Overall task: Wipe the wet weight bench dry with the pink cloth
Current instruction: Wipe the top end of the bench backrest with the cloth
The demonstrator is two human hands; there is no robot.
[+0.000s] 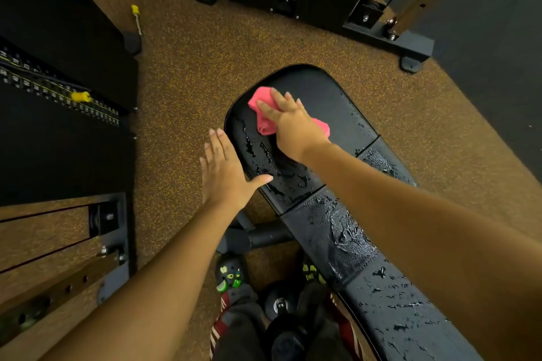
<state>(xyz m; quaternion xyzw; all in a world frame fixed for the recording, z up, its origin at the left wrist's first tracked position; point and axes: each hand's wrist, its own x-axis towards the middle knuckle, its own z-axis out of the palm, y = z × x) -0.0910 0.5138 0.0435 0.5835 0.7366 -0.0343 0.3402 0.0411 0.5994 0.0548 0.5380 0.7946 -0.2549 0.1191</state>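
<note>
black weight bench point(319, 88) on speckled floor point(187, 73) | water beads on pads | pink cloth point(265, 114) lying at far end

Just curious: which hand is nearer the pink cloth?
Right. The right hand presses flat on the pink cloth; the left hand is apart from it, at the bench's near left edge.
</note>
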